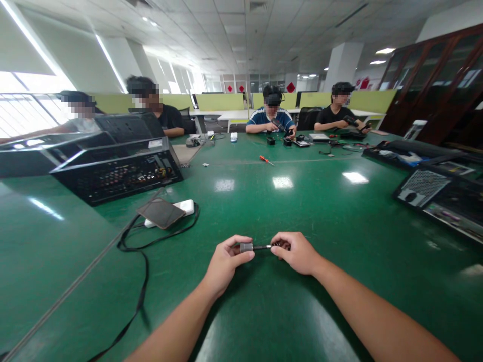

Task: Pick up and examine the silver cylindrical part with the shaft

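Note:
Low over the green table [302,211], my two hands meet around a small rod-like tool, its exact kind unclear. My left hand [225,259] pinches its grey cylindrical end [246,247] between thumb and fingers. From there a thin dark shaft [259,247] runs level to the right, with a bright metal piece near its far end. My right hand [298,251] is closed at that end, fingers curled around a dark ridged part [284,245] that is mostly hidden.
To the left lie a dark phone [161,212], a white power strip [184,206] and a black cable [145,281]. An open computer case [124,168] stands behind them, another [433,186] at right. An orange screwdriver [266,160] lies farther back. Several people sit around the table.

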